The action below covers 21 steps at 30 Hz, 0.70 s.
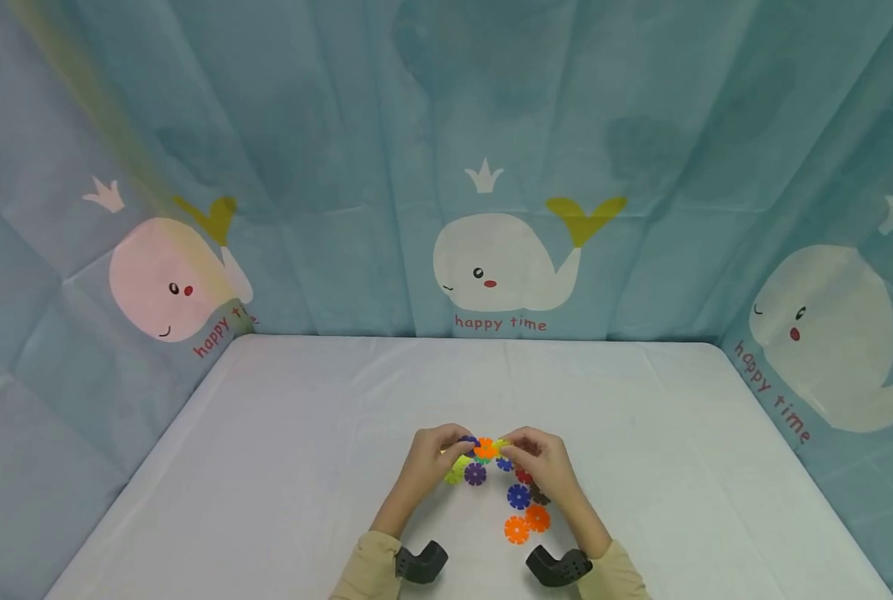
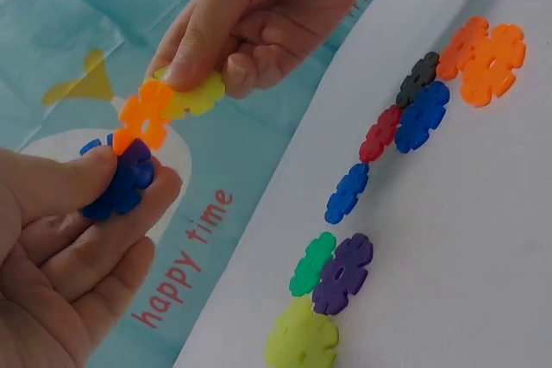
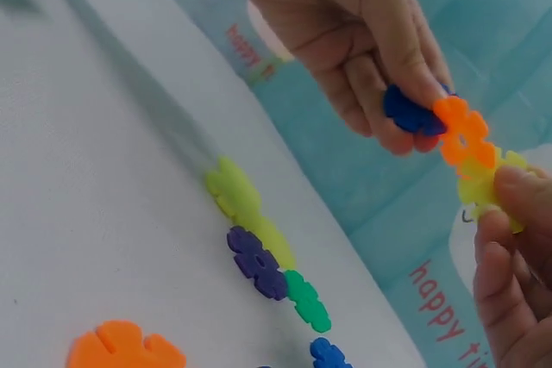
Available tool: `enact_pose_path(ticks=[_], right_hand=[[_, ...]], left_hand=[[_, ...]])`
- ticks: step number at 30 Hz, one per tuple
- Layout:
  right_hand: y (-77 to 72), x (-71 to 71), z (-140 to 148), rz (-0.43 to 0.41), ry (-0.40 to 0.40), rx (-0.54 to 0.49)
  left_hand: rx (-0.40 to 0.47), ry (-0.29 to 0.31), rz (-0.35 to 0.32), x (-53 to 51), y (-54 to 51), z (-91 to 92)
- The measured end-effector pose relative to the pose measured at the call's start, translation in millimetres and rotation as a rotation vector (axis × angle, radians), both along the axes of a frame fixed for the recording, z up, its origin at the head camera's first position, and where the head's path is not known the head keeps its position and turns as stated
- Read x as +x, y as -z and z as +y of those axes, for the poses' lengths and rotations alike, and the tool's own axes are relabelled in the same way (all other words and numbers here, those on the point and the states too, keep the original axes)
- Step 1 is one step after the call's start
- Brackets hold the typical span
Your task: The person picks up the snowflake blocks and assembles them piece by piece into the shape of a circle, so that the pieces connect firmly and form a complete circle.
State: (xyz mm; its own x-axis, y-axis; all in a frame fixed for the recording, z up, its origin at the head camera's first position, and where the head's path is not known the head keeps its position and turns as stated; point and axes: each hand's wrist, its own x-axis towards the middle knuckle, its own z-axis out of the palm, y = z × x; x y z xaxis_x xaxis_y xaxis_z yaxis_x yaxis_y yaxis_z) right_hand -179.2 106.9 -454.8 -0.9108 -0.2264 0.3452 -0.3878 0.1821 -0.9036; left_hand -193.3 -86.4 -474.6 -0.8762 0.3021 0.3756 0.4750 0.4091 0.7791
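My left hand pinches a blue notched snowflake disc between thumb and fingers. Opposite it, my right hand pinches a yellow disc. Between the two hands an orange disc links the blue and yellow ones in a short chain, held above the table. Below the hands lie more discs: a purple one, a green one, yellow-green ones, a red one, a dark one, blue ones and orange ones. Fingers partly cover the held discs.
A white cloth covers the table. Behind and beside it hangs a blue-green curtain printed with whales. Black devices sit at both wrists, by the beige sleeves.
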Motion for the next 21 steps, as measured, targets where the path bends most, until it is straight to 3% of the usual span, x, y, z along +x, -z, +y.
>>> enact_pose_path(ticks=[5, 7, 12, 14, 17, 21], right_hand=[[-0.7, -0.3, -0.2, -0.056, -0.03, -0.025], [0.0, -1.8, 0.3, -0.075, -0.062, -0.045], [1.9, -6.1, 2.9, -0.103, -0.115, -0.095], [2.5, -7.1, 4.4, -0.102, -0.154, -0.103], [4.6, -8.1, 6.4, -0.119, -0.218, -0.124], [11.3, -10.1, 8.9, -0.175, -0.253, -0.147]], left_hand=[[0.102, 0.059, -0.207, 0.3, -5.4, -3.0], [0.133, 0.086, -0.266, 4.0, -13.5, -4.1], [0.13, 0.134, -0.309, 14.9, -37.2, -1.1], [0.117, 0.129, -0.319, 16.9, -40.9, 1.7], [0.12, 0.118, -0.327, 18.1, -40.6, 5.6], [0.106, 0.108, -0.372, 12.1, -24.7, 7.8]])
